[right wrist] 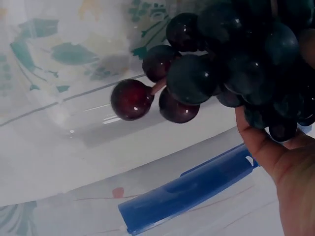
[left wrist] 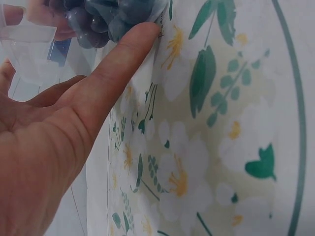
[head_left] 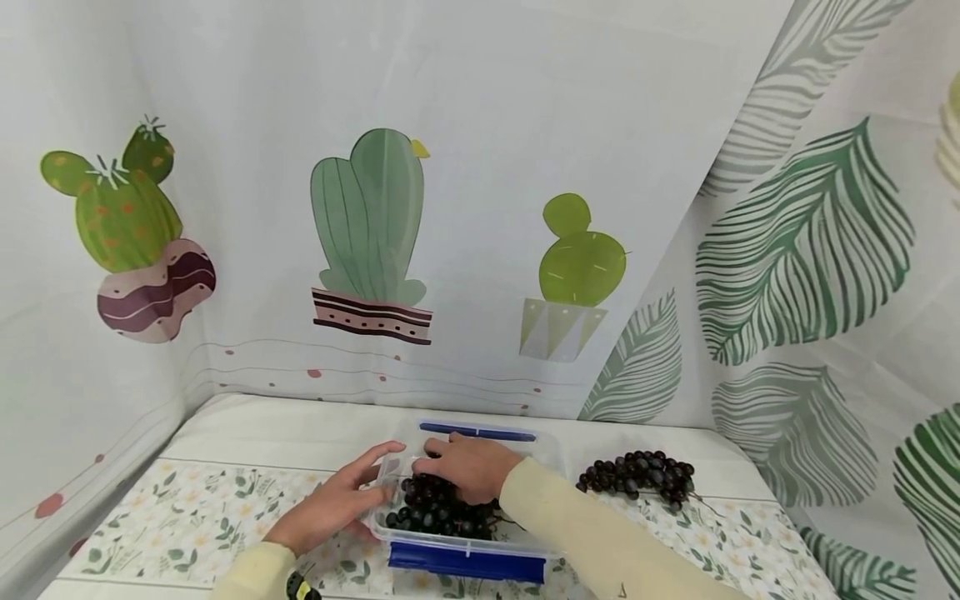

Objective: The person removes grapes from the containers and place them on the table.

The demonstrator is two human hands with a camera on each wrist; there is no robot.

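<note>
A clear plastic container with a blue latch on its front stands on the table, and dark grapes fill much of its left and middle part. My left hand is at the container's left side, fingers spread and fairly straight, the thumb reaching to its wall. Reaching inside from the right, my right hand holds a bunch of grapes with curled fingers. In the right wrist view the thumb lies against the bunch, while other fingers are hidden behind it.
Another bunch of dark grapes lies on the table right of the container, its stem pointing right. A floral runner crosses the white table. Behind hangs a white curtain printed with cacti and leaves.
</note>
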